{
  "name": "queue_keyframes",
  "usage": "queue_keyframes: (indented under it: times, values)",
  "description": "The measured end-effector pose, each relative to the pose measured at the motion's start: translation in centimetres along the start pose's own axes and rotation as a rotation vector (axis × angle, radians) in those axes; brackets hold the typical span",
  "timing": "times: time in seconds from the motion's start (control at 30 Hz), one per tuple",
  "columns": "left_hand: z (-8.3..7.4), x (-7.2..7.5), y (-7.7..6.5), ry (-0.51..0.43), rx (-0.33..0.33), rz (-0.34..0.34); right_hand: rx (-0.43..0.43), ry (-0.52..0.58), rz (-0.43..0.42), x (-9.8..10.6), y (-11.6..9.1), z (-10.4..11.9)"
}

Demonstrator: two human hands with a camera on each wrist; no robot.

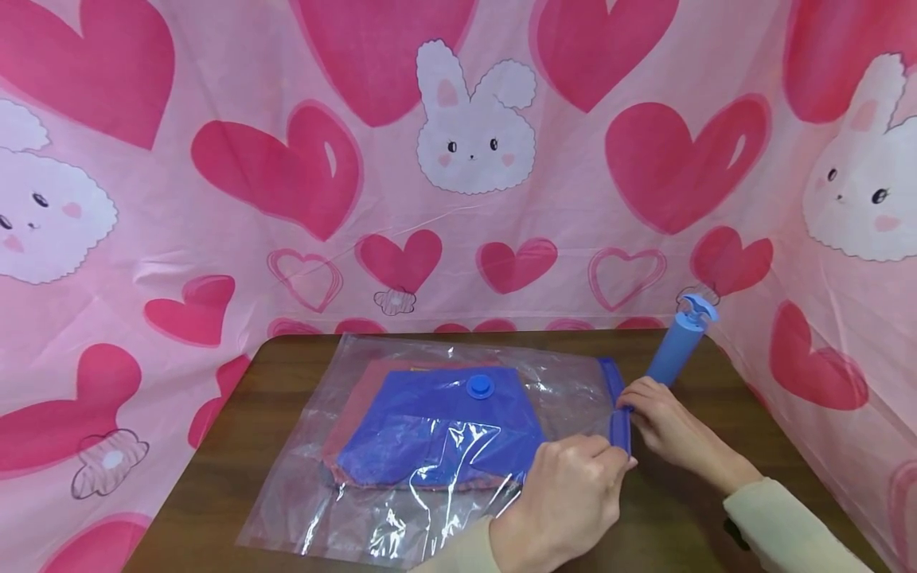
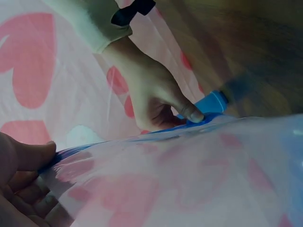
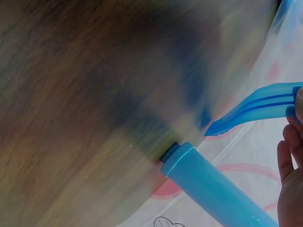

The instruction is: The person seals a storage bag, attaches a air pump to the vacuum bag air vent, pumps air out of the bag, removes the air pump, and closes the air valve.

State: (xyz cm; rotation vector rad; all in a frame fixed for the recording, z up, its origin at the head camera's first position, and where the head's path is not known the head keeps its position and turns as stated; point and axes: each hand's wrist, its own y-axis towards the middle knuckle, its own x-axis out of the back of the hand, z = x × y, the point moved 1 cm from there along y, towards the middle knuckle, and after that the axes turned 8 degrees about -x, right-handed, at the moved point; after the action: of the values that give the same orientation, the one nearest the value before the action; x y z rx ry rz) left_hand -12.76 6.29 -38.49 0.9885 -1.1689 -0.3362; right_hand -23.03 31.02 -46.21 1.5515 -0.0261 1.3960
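Observation:
A clear vacuum storage bag lies on the table with folded blue and dusky red cloth inside. A round blue valve sits on its upper face. Down the bag's right end runs a blue zip strip. My left hand pinches the near end of this strip, and in the left wrist view that edge is stretched taut. Farther along, my right hand pinches the strip between thumb and fingers, at a small dark blue piece seen in the right wrist view.
Just beyond my right hand stands a blue hand pump, upright with its handle on top. The brown wooden table ends at a pink cloth backdrop printed with hearts and rabbits, which rises behind and on both sides.

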Motion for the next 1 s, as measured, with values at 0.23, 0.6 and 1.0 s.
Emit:
queue_keyframes:
  times: [0.23,0.6,1.0]
  values:
    - [0.1,0.2,0.1,0.049,-0.069,-0.047,0.002,0.000,0.003,-0.3,0.1,-0.7]
    - [0.5,0.9,0.6,0.037,-0.071,-0.075,-0.024,-0.017,0.028,-0.6,-0.1,-1.4]
    - [0.1,1.6,0.8,-0.047,0.039,-0.002,-0.059,-0.047,0.031,-0.8,-0.3,-1.6]
